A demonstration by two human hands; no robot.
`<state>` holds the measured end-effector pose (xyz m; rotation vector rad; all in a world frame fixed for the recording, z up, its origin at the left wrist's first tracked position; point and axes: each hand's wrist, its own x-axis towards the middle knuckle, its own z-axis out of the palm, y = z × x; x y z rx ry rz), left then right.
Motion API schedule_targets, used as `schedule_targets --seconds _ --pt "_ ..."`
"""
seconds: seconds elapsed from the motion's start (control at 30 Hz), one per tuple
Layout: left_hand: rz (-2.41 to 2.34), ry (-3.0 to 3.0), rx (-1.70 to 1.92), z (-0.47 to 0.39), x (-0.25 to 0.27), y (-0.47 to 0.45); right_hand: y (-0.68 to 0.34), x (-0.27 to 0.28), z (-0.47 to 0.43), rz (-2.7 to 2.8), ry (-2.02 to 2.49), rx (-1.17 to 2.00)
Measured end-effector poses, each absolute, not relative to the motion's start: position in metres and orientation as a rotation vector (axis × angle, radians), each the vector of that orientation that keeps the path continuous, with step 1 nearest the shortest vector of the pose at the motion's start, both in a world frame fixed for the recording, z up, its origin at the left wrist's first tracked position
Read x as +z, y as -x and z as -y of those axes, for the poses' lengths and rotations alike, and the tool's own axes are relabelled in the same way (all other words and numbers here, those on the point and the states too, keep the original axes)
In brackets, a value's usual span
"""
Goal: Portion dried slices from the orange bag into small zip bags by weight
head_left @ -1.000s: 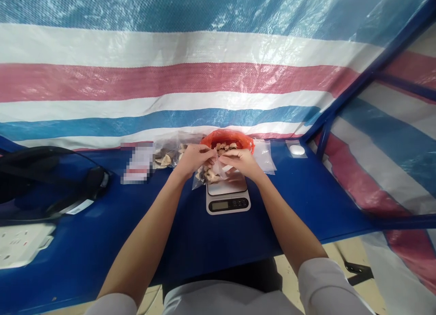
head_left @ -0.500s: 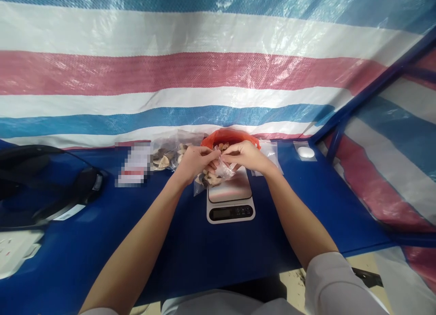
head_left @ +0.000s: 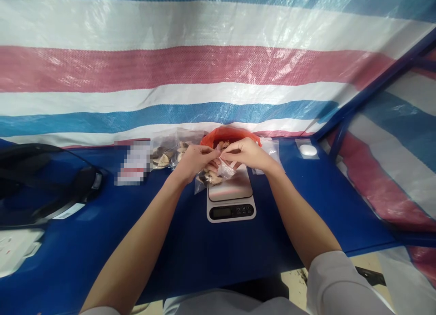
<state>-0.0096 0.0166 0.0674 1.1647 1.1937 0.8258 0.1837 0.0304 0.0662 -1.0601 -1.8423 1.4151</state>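
A clear plastic bag [head_left: 215, 177] holding pale and dark dried slices, perhaps dried mushrooms, is between my hands, over the left side of the scale's plate. My left hand [head_left: 200, 161] pinches the bag's top edge with thumb and fingers. Close beside it, my right hand [head_left: 242, 153] pinches the same edge. Beneath sits a white kitchen scale [head_left: 231, 207] with a metal plate; I cannot read its display. Just behind my hands stands an open orange-red bag [head_left: 231, 134] with brown dried pieces, partly hidden by my fingers.
Filled clear bags [head_left: 162, 157] lie to the left of my hands, next to a blurred-out card [head_left: 133, 162]. On the right are flat clear bags [head_left: 272, 150] and a small white oval object [head_left: 308, 150]. A black headset-like object [head_left: 85, 187] and a white power strip [head_left: 17, 251] occupy the left.
Both hands keep their pinch on the clear bag's edge, with only slight finger movement. The whole view has shifted a little.
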Motion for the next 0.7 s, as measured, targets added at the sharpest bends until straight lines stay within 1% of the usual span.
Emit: schedule_targets --seconds 0.4,0.53,0.7 --pt "-1.116 -1.214 0.882 -0.02 0.062 0.013 -0.182 0.066 -0.033 1.636 1.137 1.452" --pt "-1.145 -1.269 0.889 -0.021 0.062 0.013 -0.181 0.064 -0.034 1.643 1.159 1.401" --pt "-1.209 -1.434 0.889 -0.023 0.064 0.024 -0.19 0.062 -0.038 1.55 1.296 1.275"
